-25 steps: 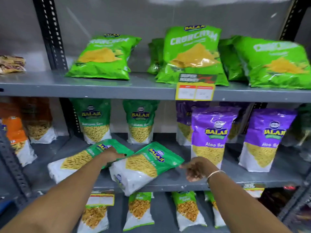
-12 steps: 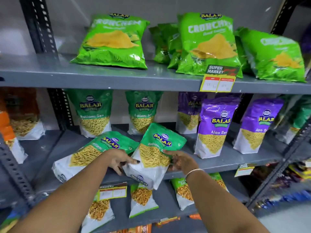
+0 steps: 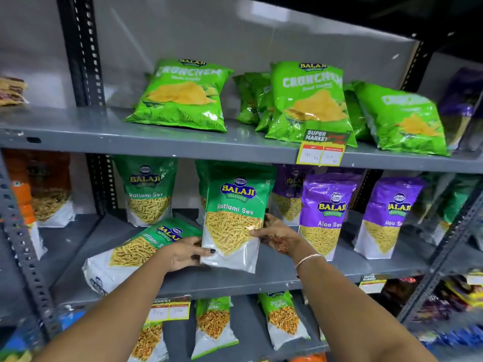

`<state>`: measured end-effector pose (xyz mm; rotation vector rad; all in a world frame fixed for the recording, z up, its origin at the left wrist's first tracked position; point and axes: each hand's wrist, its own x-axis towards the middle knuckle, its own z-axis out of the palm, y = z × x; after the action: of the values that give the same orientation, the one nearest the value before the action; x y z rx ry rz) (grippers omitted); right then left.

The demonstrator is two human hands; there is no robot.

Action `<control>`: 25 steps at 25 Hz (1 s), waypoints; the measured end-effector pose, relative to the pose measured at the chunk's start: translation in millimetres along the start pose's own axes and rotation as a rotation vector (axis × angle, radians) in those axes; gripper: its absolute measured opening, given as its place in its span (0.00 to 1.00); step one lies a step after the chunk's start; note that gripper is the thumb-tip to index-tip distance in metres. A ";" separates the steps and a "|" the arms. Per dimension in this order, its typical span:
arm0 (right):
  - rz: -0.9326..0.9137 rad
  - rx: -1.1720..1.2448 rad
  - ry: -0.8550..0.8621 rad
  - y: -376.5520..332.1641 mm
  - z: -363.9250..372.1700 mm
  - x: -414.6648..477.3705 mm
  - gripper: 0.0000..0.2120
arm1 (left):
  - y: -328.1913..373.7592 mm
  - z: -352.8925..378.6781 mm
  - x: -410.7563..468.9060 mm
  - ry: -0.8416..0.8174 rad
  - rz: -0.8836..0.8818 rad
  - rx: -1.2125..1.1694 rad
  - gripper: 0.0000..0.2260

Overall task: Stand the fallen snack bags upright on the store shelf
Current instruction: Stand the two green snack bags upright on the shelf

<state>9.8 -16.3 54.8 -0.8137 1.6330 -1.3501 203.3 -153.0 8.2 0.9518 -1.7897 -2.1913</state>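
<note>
A green Ratlami Sev bag (image 3: 235, 220) stands upright at the front of the middle shelf (image 3: 274, 279), held on both sides. My left hand (image 3: 184, 253) grips its lower left edge and my right hand (image 3: 278, 235) its right edge. A second green Ratlami Sev bag (image 3: 130, 253) lies flat on the same shelf just to the left, partly behind my left hand. Two more green bags stand upright at the back; one (image 3: 147, 190) is fully visible, the other is mostly hidden behind the held bag.
Purple Aloo Sev bags (image 3: 326, 212) stand upright to the right on the middle shelf. Bright green Crunchem bags (image 3: 183, 96) lean on the top shelf above a price tag (image 3: 322, 150). Orange bags (image 3: 39, 189) stand at far left. More snack bags (image 3: 214, 325) fill the lower shelf.
The bag that lay tilted on the shelf has been raised upright between both hands. The view has shifted down and left.
</note>
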 end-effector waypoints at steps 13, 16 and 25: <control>0.001 -0.144 0.032 17.3 -16.1 31.8 0.11 | -12.1 15.6 26.3 0.298 0.095 0.294 0.31; -0.058 -0.175 0.096 42.0 -15.4 47.4 0.20 | -24.5 24.8 40.4 0.444 0.173 0.431 0.31; -0.132 -0.215 0.177 67.9 -20.3 80.8 0.21 | -51.4 33.2 77.2 0.596 0.240 0.357 0.25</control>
<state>-41.2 -64.6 -26.6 -0.9658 1.9162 -1.3857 137.8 -149.8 -65.2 1.2175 -1.8796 -1.2807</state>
